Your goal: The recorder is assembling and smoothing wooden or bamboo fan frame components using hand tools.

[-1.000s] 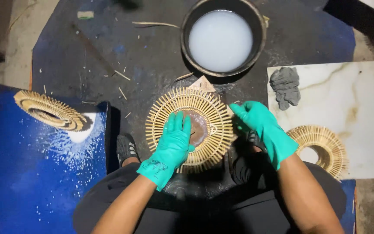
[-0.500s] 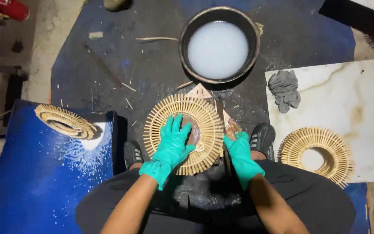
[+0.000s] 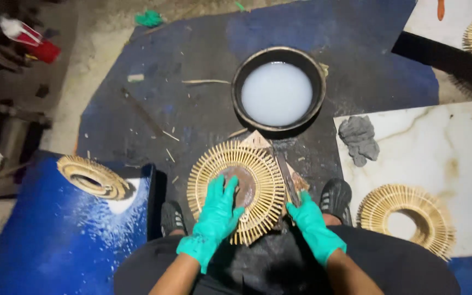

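Dark floor mat (image 3: 203,109): left hand (image 3: 217,216) flat on stick ring (image 3: 236,188); right hand (image 3: 312,226) perhaps grips blade (image 3: 286,177).

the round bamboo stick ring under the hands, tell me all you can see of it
The round ring of pale bamboo sticks lies flat on the dark mat, its thin sticks radiating like sun rays around a brownish centre disc. The green-gloved left hand presses on its lower left; the green-gloved right hand rests at its right edge.

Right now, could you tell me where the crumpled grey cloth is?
The crumpled grey cloth lies on the white marble-patterned slab, at its upper left corner, right of the round black basin.
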